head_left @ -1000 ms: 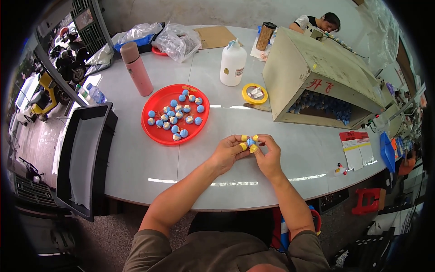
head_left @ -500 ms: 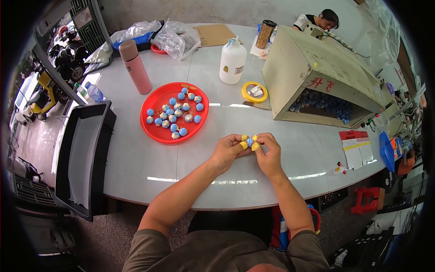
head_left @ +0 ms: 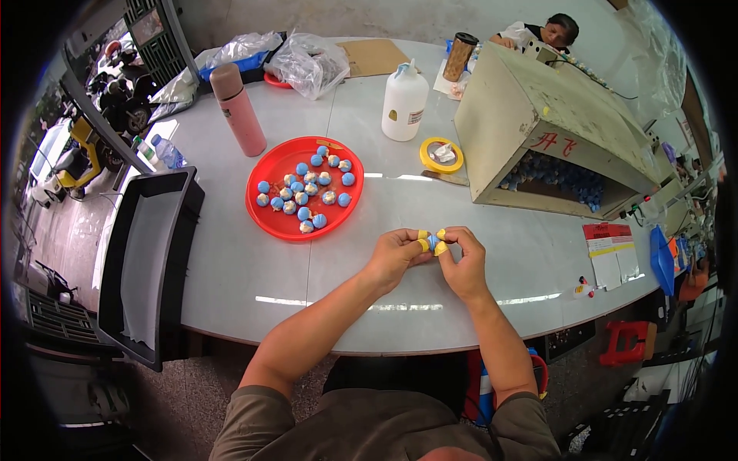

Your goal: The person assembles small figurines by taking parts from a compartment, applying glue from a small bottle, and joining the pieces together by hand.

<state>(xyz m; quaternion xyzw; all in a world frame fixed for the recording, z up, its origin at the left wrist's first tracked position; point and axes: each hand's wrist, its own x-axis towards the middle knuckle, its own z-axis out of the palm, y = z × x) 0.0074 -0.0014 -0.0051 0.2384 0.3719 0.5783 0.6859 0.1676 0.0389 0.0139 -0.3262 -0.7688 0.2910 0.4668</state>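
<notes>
Above the table's near half, my left hand (head_left: 393, 257) and my right hand (head_left: 467, 269) meet fingertip to fingertip. Yellow wraps cover the thumb and index fingertips of both. Pinched between them is a small blue piece (head_left: 433, 243), mostly hidden by the fingers, so its full shape does not show. Ahead and to the left lies a round red tray (head_left: 265, 219). It bears several small blue balls (head_left: 304, 213), many with cream-coloured patches. Neither hand touches the tray.
A beige metal box (head_left: 492, 131) filled with blue pieces stands at right, near yellow tape (head_left: 425, 157) and a knife (head_left: 446, 178). Behind are a white bottle (head_left: 403, 107) and pink flask (head_left: 242, 119). A black bin (head_left: 111, 261) flanks the left edge. Another person sits far right.
The whole scene has shifted slightly rightward in the picture. Both hands keep their pinch on the blue piece, with only small finger movements.
</notes>
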